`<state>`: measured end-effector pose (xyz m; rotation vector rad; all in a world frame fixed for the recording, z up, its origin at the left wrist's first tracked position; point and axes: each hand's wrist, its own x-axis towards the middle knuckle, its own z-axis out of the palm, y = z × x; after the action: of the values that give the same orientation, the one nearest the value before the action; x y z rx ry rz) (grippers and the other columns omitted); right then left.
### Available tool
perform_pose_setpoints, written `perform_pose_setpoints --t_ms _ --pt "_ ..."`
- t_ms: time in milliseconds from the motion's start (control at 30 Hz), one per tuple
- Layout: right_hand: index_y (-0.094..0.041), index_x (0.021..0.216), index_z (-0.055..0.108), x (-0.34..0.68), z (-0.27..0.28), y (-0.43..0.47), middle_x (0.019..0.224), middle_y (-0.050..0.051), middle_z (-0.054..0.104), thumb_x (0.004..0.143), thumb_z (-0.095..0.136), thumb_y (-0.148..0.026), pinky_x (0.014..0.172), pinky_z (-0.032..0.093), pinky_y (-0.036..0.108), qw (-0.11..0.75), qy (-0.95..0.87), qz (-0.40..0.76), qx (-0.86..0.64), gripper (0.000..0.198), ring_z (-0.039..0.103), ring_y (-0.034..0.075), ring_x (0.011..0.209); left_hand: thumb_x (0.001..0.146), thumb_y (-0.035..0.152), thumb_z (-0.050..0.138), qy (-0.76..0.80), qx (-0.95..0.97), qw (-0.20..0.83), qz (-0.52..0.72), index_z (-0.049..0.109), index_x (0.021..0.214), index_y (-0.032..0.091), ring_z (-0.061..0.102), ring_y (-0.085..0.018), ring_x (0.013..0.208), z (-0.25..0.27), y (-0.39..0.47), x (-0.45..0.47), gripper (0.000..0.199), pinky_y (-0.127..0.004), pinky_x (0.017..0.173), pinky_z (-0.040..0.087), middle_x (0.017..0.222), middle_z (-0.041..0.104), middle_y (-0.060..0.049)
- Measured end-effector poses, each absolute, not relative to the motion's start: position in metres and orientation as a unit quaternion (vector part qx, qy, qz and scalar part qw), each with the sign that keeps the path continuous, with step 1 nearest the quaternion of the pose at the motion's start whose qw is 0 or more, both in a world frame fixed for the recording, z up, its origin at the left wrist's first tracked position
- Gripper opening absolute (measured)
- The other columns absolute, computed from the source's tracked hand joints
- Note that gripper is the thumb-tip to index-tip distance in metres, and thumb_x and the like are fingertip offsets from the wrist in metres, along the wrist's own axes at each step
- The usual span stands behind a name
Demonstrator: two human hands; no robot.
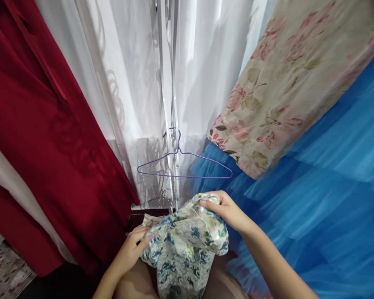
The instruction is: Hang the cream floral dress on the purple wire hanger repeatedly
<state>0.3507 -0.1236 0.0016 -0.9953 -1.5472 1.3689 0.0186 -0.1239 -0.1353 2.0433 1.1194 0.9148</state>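
Observation:
A light floral garment (pixel 187 245) with blue, green and yellow print hangs bunched between my two hands, above my lap. My right hand (pixel 229 209) is closed on its upper right edge, thumb in front and the other fingers mostly hidden behind the cloth. At the left edge, my left hand (pixel 135 249) holds the fabric, with some of its fingertips out of sight in the folds. Just beyond the garment, a purple wire hanger (pixel 185 176) with nothing on it hangs by its hook from a white metal rack (pixel 171 112).
White curtains (pixel 131 83) hang behind the rack. Dark red cloth (pixel 50 124) drapes down on the left. To the right are a cream cloth with pink flowers (pixel 262 112) and layered blue tulle (pixel 324 199). Patterned cloth (pixel 9 270) lies at the lower left.

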Motion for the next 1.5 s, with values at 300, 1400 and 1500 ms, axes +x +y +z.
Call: perform_pose_setpoints --t_ms 300,1400,1500 --pt "-0.018 0.117 0.068 0.353 -0.007 -0.055 0.080 0.005 0.071 0.092 0.054 -0.037 0.070 0.042 0.029 0.364 -0.777 0.167 -0.486 0.034 0.063 0.022 0.073 0.094 0.050 0.050 0.442 0.835 0.194 0.264 0.069 0.073 0.019 0.057 -0.022 0.087 -0.081 -0.094 -0.035 0.043 -0.042 0.095 0.041 0.081 0.066 -0.005" --pt "-0.021 0.067 0.042 0.331 -0.055 -0.049 0.059 -0.003 0.050 0.095 0.044 -0.044 0.058 0.031 0.025 0.390 -0.745 0.184 -0.509 0.036 0.046 0.015 0.057 0.079 0.030 0.054 0.468 0.850 -0.080 0.227 0.055 0.071 0.021 0.055 -0.029 0.118 0.040 -0.022 -0.025 0.012 -0.035 0.096 0.045 0.094 0.068 -0.006" --pt "-0.021 0.067 0.043 0.331 -0.052 -0.050 0.059 -0.003 0.050 0.094 0.044 -0.043 0.057 0.031 0.025 0.384 -0.746 0.189 -0.510 0.035 0.046 0.015 0.056 0.079 0.027 0.055 0.433 0.872 -0.071 0.218 0.057 0.072 0.023 0.047 -0.029 0.132 0.043 -0.028 -0.034 0.009 -0.038 0.105 0.042 0.093 0.069 -0.005"
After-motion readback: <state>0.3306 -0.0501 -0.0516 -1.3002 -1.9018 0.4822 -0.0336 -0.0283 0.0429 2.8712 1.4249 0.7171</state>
